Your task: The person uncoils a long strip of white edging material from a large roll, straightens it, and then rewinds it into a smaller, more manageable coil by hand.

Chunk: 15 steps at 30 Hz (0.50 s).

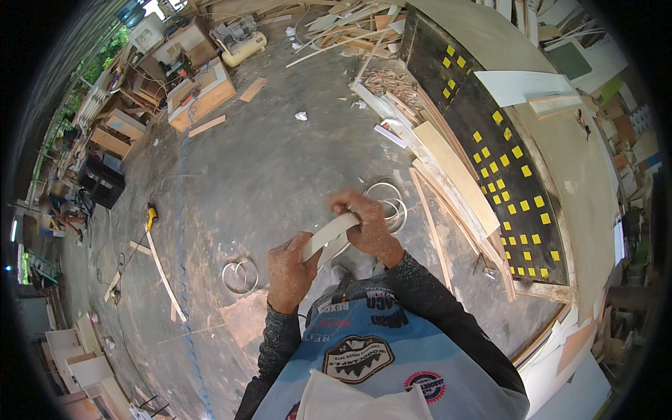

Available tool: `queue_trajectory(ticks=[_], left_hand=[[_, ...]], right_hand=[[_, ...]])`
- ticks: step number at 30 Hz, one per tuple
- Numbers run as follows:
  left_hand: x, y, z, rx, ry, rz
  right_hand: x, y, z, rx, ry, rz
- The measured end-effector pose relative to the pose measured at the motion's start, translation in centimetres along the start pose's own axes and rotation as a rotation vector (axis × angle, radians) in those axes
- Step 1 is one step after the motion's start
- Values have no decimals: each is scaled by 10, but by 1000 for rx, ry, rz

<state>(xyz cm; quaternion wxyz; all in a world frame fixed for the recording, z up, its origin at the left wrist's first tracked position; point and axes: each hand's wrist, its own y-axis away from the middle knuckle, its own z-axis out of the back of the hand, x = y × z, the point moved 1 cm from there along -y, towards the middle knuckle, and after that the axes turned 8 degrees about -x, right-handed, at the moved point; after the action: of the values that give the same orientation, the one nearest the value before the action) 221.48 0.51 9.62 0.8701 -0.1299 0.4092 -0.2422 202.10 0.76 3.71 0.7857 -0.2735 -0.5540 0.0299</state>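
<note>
A pale, flat edge-banding strip bows upward between my two hands, in front of my body. My left hand has its fingers closed on the strip's left end. At the other end my right hand pinches it, the fingertips slightly blurred. More pale strip hangs in a loop below the right hand, partly hidden by it. Dust covers both hands and dark sleeves. On the floor past my left hand lies a loose coil of pale strip. Another coil lies just beyond my right hand.
Long boards and a black panel with yellow squares line the right side. Scrap wood is piled at the back. A yellow tool, a blue coiled hose and a compressor stand or lie leftward.
</note>
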Motion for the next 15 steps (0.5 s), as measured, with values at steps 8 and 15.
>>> queue_trajectory(ticks=[8, 15], left_hand=[[5, -13, -30, -374, 635, 479], [-10, -31, -23, -23, -19, 20]], right_hand=[[-20, -16, -4, -219, -1274, -707], [-19, -40, 13, -121, -111, 15]])
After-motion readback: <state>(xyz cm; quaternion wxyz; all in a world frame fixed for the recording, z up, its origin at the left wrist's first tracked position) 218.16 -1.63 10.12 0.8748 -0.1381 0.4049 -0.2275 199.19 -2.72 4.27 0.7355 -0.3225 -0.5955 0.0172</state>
